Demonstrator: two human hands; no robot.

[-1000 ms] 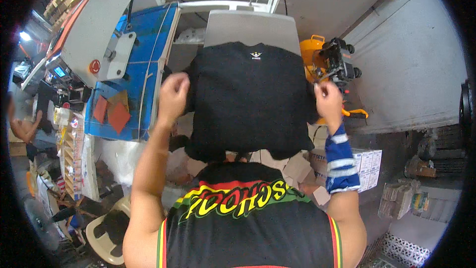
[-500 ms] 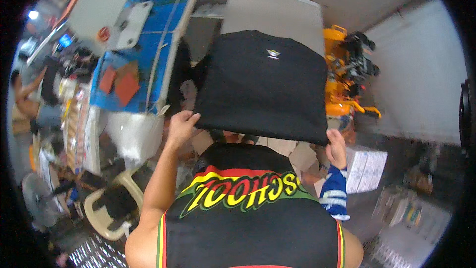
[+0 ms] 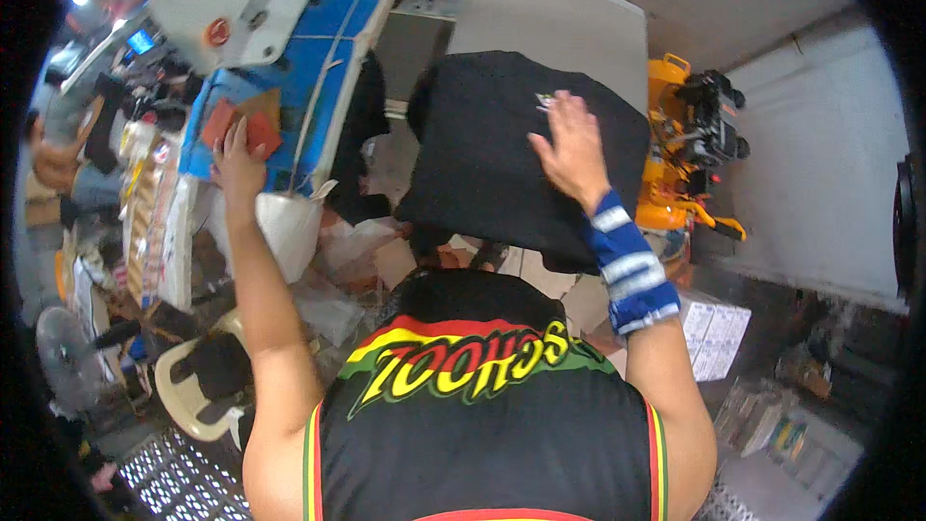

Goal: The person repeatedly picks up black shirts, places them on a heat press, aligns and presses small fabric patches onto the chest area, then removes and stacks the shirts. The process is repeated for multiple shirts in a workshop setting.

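A black shirt (image 3: 502, 174) lies over a grey platen (image 3: 540, 10). My right hand (image 3: 572, 147) rests on the shirt with fingers spread, beside a small pale logo, partly covered. My left hand (image 3: 239, 159) reaches onto a blue board (image 3: 318, 77) at the left, its fingertips touching red squares (image 3: 268, 138), fingers loosely bent and apart. A brown square (image 3: 268, 106) lies partly under the red ones.
Orange machine (image 3: 666, 183) stands right of the platen; boxes (image 3: 714, 338) below it. Machine housing with red button (image 3: 217, 32) is upper left. A beige chair (image 3: 178, 381) and fan (image 3: 63, 357) are lower left. Another person (image 3: 53, 159) is at the far left.
Both hands have released the shirt's lower edge. My left hand has moved up-left to the red squares; my right hand has moved up onto the shirt. The view has shifted slightly.
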